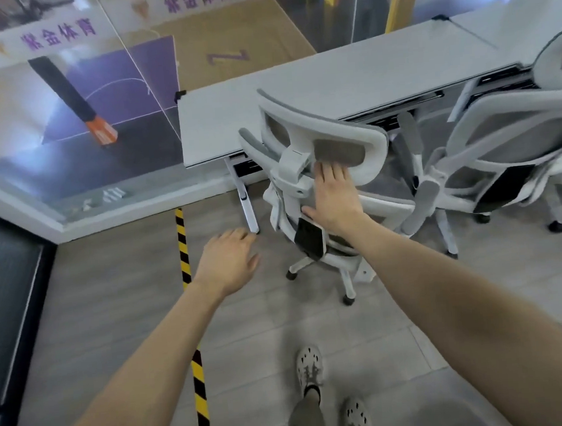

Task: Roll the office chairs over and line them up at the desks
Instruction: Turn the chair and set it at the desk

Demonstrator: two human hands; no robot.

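Note:
A white and grey mesh office chair [360, 134] stands with its back towards me, its seat tucked under the left end of the white desk [313, 80]. My right hand [333, 197] lies flat with spread fingers against the chair's back, just below the headrest. My left hand [228, 259] hovers over the floor to the left of the chair, fingers loosely curled, holding nothing. A second matching chair [513, 136] stands at the desk on the right, close beside the first.
A glass wall [76, 104] with a white sill runs along the left and behind the desk. A yellow and black striped tape line [188, 286] crosses the grey floor. A dark mat [5, 282] lies at the left edge. My feet in white clogs [310, 368] are below.

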